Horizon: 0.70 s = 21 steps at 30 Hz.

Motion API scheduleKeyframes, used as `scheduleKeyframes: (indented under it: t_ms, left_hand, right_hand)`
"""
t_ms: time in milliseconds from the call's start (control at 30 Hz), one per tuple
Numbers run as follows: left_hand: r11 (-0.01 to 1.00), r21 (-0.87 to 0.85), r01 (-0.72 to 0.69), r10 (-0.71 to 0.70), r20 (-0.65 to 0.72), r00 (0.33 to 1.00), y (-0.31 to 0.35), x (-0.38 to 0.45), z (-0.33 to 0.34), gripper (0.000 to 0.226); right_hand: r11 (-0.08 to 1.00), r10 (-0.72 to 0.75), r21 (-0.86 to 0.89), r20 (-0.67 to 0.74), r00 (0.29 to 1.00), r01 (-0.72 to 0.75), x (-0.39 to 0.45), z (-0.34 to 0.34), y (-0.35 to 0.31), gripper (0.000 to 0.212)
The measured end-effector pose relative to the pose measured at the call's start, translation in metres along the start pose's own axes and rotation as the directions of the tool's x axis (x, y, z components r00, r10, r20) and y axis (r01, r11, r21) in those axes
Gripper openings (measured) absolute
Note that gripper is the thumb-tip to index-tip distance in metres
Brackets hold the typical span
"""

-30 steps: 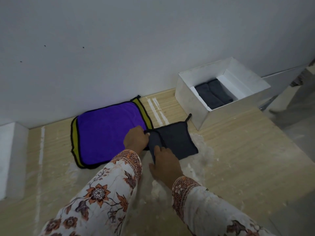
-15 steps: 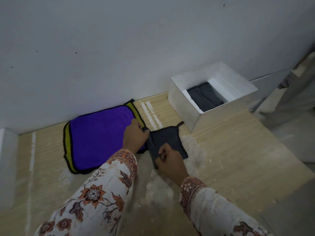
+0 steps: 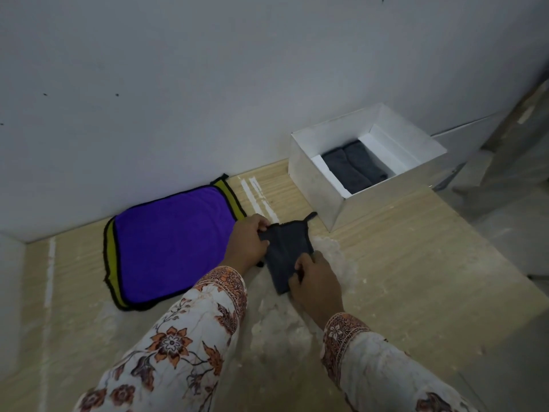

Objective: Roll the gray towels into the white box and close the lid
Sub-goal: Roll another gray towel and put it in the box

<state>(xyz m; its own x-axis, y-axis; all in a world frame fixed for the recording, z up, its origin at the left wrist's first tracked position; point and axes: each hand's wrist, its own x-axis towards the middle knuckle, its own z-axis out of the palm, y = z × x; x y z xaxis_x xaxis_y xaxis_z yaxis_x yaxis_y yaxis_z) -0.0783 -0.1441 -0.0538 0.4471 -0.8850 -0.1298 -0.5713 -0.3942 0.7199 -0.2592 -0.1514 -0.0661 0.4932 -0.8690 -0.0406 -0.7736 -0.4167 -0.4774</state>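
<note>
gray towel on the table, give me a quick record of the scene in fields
gray towel: on the wooden table, partly rolled
left hand: grips the towel's far left edge
right hand: grips its near edge
white box: open, two rolled gray towels inside
lid: not on the box
purple towel: flat by the wall, left of the hands

2 arms in white sleeves with an orange and brown floral print reach forward side by side. The left hand [image 3: 248,240] curls its fingers onto dark cloth, thumb on top. The right hand [image 3: 316,282], nearer the body, pinches the same cloth with bent fingers.
</note>
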Motion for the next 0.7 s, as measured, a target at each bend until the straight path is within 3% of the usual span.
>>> scheduleKeyframes:
  t_ms: [67,167,267,367,533,700]
  left_hand:
    - [0.993,0.119,0.025,-0.017,-0.065,0.998,-0.003,0.001,-0.001,0.045]
    - [0.982,0.158,0.107,-0.108,0.001,0.994,-0.003,0.004,0.001,0.056]
    - [0.961,0.240,0.135,-0.151,0.046,0.988,-0.003,0.008,0.005,0.054]
    - [0.932,0.327,0.157,-0.183,0.050,0.982,-0.002,0.014,0.006,0.043]
    - [0.944,0.234,0.233,-0.248,0.035,0.968,-0.001,0.009,-0.001,0.015]
    - [0.946,0.127,0.297,-0.297,-0.021,0.955,0.001,0.006,-0.012,0.022]
  right_hand:
    - [0.997,-0.077,0.015,-0.020,0.997,0.077,-0.001,0.001,-0.006,0.007]
    - [0.979,-0.201,0.020,-0.002,0.980,0.201,-0.002,0.006,-0.018,0.010]
    - [0.982,-0.168,-0.061,0.131,0.977,0.177,-0.001,0.013,-0.027,0.035]
    - [0.987,-0.109,-0.100,0.143,0.984,0.124,0.001,0.017,-0.028,0.042]
    - [0.989,-0.146,-0.002,0.143,0.979,0.148,0.006,0.015,-0.025,0.023]
    - [0.979,-0.144,0.165,0.115,0.983,0.124,0.003,0.002,-0.020,0.018]
